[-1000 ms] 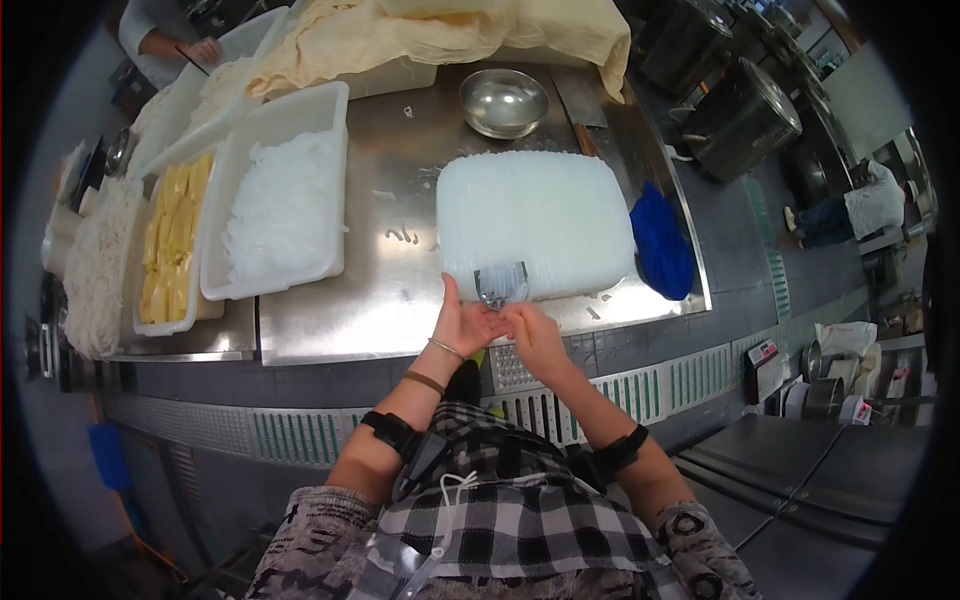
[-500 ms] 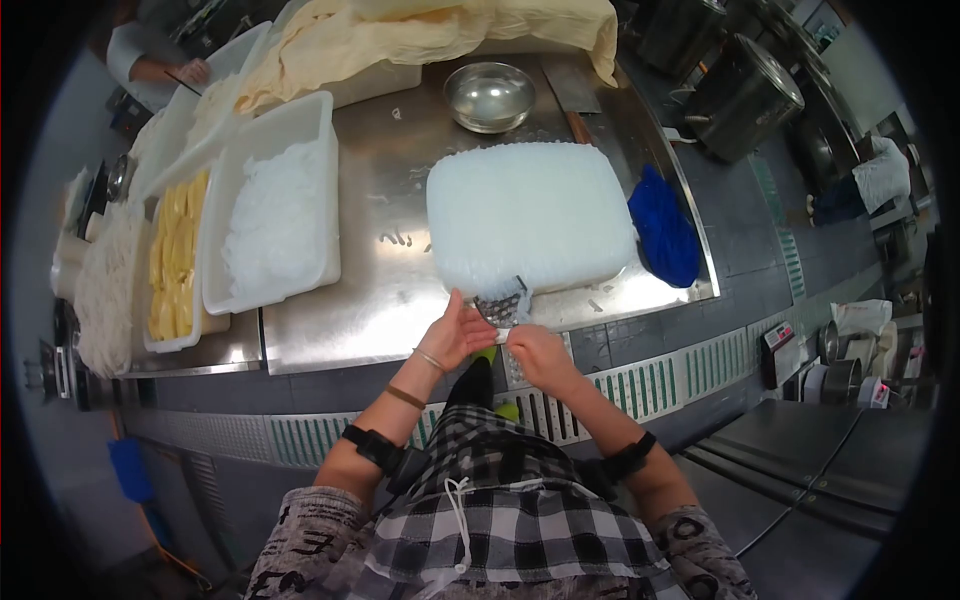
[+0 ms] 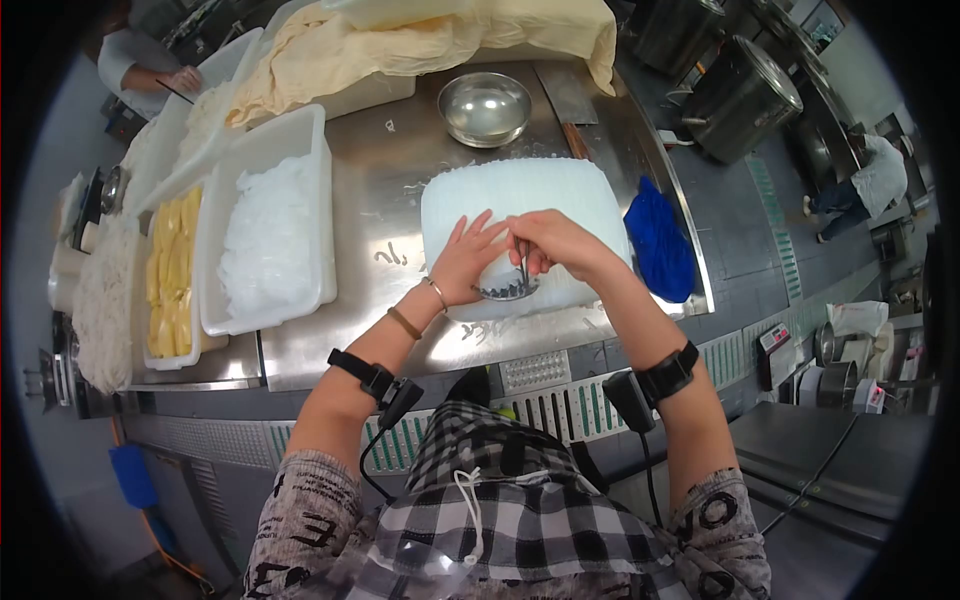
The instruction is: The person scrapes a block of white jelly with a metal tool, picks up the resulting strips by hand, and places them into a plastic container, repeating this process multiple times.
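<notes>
A large, whitish, rounded block of starch jelly sits on the steel table. My left hand lies over its near left part, with fingers spread and stretched out. My right hand is closed around the upright handle of a round metal jelly scraper, whose holed disc is at the block's near edge beside the left palm. Whether the disc presses into the jelly cannot be made out. Small jelly scraps lie on the table in front of the block.
Left stand a white tub of jelly shreds and a tray of yellow strips. Behind the block are a steel bowl and a cleaver; a blue cloth lies right. One person works far left, another stands far right.
Both hands have moved forward from the table's front edge onto the block. The right hand has carried the scraper along, and its handle now points up. The left hand has spread its fingers.
</notes>
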A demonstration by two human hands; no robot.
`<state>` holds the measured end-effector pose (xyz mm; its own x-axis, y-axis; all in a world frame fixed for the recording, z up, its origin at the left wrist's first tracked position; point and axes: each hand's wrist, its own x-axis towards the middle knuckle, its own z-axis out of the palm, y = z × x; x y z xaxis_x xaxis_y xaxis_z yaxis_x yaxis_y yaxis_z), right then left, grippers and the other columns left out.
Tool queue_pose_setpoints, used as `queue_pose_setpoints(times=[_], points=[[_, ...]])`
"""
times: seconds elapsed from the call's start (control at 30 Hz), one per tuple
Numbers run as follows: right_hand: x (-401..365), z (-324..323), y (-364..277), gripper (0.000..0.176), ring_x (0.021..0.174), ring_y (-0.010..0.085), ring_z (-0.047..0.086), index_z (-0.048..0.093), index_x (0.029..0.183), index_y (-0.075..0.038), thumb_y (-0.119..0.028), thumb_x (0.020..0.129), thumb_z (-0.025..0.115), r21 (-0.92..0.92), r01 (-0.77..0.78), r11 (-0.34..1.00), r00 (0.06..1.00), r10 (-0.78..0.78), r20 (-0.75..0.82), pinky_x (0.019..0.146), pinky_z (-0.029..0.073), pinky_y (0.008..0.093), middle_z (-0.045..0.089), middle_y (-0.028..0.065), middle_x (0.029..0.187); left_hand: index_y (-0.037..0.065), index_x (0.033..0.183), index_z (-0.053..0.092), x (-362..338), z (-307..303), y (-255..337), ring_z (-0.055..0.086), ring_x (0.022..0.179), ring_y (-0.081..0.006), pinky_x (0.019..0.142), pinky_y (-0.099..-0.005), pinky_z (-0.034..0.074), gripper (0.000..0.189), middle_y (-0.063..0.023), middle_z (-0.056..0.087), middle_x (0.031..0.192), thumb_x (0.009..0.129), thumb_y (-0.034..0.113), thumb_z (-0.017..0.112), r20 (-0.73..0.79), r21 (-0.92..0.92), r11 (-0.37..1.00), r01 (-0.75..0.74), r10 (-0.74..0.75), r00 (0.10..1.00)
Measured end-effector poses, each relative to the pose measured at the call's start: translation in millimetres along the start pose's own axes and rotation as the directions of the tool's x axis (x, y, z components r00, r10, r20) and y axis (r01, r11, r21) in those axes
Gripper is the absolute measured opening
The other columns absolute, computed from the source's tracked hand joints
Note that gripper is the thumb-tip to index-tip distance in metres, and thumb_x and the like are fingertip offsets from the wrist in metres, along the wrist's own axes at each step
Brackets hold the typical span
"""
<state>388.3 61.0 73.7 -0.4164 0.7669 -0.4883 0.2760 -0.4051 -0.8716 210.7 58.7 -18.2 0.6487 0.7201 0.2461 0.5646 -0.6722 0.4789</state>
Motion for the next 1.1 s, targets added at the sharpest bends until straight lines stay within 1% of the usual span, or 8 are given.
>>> queue_pose_setpoints(times=[0.23,0.27,0.33,0.37,0.43,0.97,1.03,1.1], points=[[25.9,-29.7,-1.8,0.027,0.04,0.0065,0.037,0.049,0.08,-0.006,-0.03,0.088,0.041,0.395,-0.124,0.91,0.992,0.125,0.023,0.038,0.028,0.0202,0.053,0.0031,0.061,0.018,0.096,0.06,14.4,29.7,-13.1,0.031,0.12,-0.0277,0.1,-0.0443,0.021,0.035,-0.0051,0.047,0.119,0.063,0.009,0.063,0.04,-0.11,0.99,-0.084,0.089,0.995],[23.0,-33.3,0.0,0.027,0.04,0.0065,0.037,0.049,0.08,-0.006,-0.03,0.088,0.041,0.393,-0.122,0.911,0.992,0.121,0.026,0.038,0.028,0.0202,0.053,0.0031,0.061,0.014,0.094,0.06,15.0,30.5,-15.3,0.035,0.118,-0.0271,0.098,-0.0419,0.025,0.031,-0.0047,0.05,0.116,0.064,0.007,0.061,-0.015,-0.434,0.901,0.007,-0.015,1.0],[11.9,-38.7,5.7,0.026,0.038,0.0059,0.034,0.048,0.079,-0.007,-0.031,0.088,0.04,0.557,-0.031,0.83,1.0,0.026,0.018,0.037,0.026,0.0197,0.053,0.0038,0.061,0.004,0.093,0.055,20.8,4.1,-8.0,0.047,0.107,-0.0266,0.092,-0.0358,0.036,0.022,-0.0086,0.056,0.105,0.071,0.004,0.055,0.125,-0.887,0.388,0.249,-0.317,0.94],[6.0,-41.3,9.4,0.026,0.038,0.0059,0.034,0.048,0.079,-0.007,-0.031,0.088,0.04,0.554,-0.029,0.832,1.0,0.02,0.023,0.037,0.026,0.0197,0.053,0.0038,0.061,0.004,0.093,0.055,21.8,-0.1,-12.6,0.047,0.107,-0.0266,0.092,-0.0358,0.036,0.022,-0.0086,0.056,0.105,0.071,0.004,0.055,0.119,-0.886,0.393,0.247,-0.321,0.939],[-7.7,-45.3,19.8,0.027,0.038,0.0057,0.031,0.048,0.077,-0.009,-0.031,0.089,0.039,0.651,0.021,0.759,1.0,-0.014,-0.016,0.037,0.026,0.0192,0.052,0.0044,0.06,0.003,0.098,0.05,24.3,-9.9,-25.0,0.052,0.1,-0.0274,0.089,-0.0358,0.039,0.021,-0.0138,0.057,0.102,0.078,0.008,0.052,0.174,-0.925,-0.378,-0.037,-0.508,0.844],[-58.6,-34.9,76.8,0.027,0.038,0.0056,0.031,0.05,0.074,-0.01,-0.03,0.089,0.039,0.73,0.077,0.679,0.987,0.051,-0.152,0.035,0.023,0.0172,0.052,0.0053,0.061,0.003,0.104,0.049,-38.3,-262.3,-93.4,0.045,0.106,-0.0297,0.095,-0.0435,0.033,0.025,-0.0163,0.051,0.11,0.08,0.012,0.049,-0.267,-0.913,-0.093,-0.398,-0.602,0.753],[-59.4,-37.3,87.9,0.027,0.038,0.0057,0.032,0.05,0.075,-0.01,-0.031,0.089,0.038,0.737,0.067,0.673,0.991,0.04,-0.126,0.035,0.023,0.0174,0.052,0.0047,0.061,0.002,0.102,0.049,-94.2,-262.9,-134.1,0.048,0.103,-0.0295,0.093,-0.0444,0.035,0.024,-0.0163,0.051,0.109,0.079,0.012,0.049,-0.24,-0.897,-0.05,-0.44,-0.779,0.579],[-62.8,-36.9,92.6,0.028,0.038,0.0059,0.032,0.05,0.075,-0.011,-0.032,0.09,0.038,0.745,0.057,0.665,0.989,0.064,-0.133,0.035,0.023,0.0177,0.052,0.0044,0.061,0.001,0.099,0.049,-156.0,-242.4,-196.0,0.049,0.099,-0.0297,0.09,-0.042,0.037,0.024,-0.0163,0.051,0.106,0.076,0.007,0.049,-0.063,-0.954,0.009,-0.3,-0.983,0.174]])
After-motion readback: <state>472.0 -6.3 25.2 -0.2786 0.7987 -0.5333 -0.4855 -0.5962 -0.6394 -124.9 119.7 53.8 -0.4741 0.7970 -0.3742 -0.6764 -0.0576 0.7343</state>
